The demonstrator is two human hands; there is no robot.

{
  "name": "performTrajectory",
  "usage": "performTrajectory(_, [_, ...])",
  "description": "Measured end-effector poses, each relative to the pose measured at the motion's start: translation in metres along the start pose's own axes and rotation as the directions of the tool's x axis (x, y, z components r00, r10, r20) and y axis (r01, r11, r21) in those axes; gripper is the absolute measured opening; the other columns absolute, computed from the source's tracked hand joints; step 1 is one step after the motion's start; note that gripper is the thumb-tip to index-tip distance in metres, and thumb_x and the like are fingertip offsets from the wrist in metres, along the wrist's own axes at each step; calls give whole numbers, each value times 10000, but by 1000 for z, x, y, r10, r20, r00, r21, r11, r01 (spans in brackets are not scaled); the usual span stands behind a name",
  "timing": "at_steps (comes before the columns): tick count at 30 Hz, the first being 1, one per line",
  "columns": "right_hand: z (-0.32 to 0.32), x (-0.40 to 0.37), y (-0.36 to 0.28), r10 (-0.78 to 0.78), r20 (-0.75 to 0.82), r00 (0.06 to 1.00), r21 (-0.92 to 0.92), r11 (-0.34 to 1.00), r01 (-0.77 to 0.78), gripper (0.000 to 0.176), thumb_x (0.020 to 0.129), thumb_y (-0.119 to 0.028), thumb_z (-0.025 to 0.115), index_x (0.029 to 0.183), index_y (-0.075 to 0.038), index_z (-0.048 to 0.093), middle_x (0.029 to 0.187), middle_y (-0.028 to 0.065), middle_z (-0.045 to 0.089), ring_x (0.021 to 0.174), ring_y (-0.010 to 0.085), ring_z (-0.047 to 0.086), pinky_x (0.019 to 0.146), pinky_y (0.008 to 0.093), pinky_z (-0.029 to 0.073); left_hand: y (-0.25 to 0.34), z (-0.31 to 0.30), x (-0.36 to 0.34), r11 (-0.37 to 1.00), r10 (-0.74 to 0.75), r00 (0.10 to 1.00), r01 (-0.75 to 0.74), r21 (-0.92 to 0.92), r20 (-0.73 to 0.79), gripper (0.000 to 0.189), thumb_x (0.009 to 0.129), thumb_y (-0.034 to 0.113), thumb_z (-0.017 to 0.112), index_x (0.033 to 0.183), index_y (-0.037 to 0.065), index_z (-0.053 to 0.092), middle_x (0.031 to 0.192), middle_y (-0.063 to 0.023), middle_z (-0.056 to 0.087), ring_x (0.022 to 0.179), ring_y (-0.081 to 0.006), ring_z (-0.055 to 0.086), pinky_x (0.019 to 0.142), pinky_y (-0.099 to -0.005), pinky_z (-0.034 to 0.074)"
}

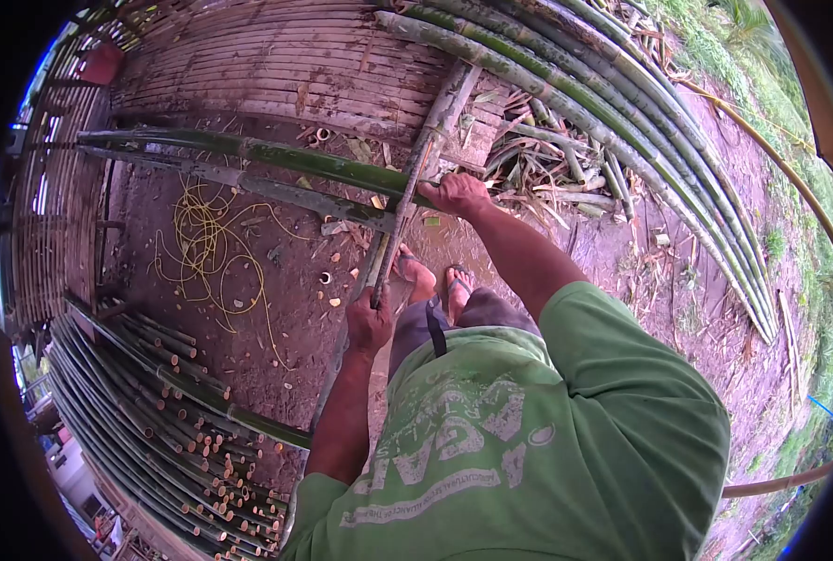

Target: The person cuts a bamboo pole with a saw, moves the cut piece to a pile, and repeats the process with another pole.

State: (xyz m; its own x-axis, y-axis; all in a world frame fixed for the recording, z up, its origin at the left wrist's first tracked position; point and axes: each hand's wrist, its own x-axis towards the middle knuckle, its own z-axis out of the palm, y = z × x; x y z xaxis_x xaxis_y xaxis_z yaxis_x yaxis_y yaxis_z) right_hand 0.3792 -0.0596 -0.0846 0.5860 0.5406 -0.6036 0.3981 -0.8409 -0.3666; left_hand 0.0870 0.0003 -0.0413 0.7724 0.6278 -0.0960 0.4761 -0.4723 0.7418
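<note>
My right hand (459, 194) is closed around the near end of a green bamboo pole (323, 164), which runs off to the left across a wooden rail (456, 93). My left hand (370, 323) wraps the lower end of a long, narrow, dark stick-like piece (403, 213), which slants up along the rail and crosses the pole beside my right hand. Its exact kind cannot be made out. Below the green pole lies a greyish, weathered pole (314, 198), its near end by the rail.
Cut bamboo poles (169, 430) are stacked at lower left, and long poles (613, 140) lie at upper right above split scraps (566, 168). A tangled yellow rope (201, 234) lies on the dirt. A slatted bamboo platform (286, 65) stands ahead. My sandalled feet (458, 285) are below.
</note>
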Motion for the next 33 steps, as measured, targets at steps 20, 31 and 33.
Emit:
performTrajectory(20, [-17, -27, 50, -51, 0, 999, -204, 978, 50, 668, 646, -583, 714, 1102, -108, 602, 973, 164, 668, 957, 330, 649, 829, 435, 508, 31, 4, -35, 977, -108, 986, 129, -168, 127, 259, 921, 185, 567, 730, 10, 549, 550, -167, 508, 463, -255, 531, 475, -380, 398])
performTrajectory(31, [-16, -25, 44, 66, 53, 996, -197, 979, -54, 305, 649, -132, 676, 939, -37, 692, 988, 175, 687, 952, 305, 673, 790, 392, 555, 45, 2, -28, 985, -141, 979, 154, -76, 148, 283, 916, 192, 538, 704, 5, 525, 541, -171, 472, 465, -262, 481, 475, -396, 374])
performTrajectory(33, [-4, -17, 51, 44, 22, 999, -230, 972, -38, 324, 643, -151, 644, 963, -111, 665, 901, 146, 687, 873, 307, 681, 761, 406, 553, 45, 8, -30, 988, -135, 985, 142, -65, 111, 293, 906, 192, 563, 682, 9, 519, 542, -188, 502, 461, -307, 527, 468, -405, 393])
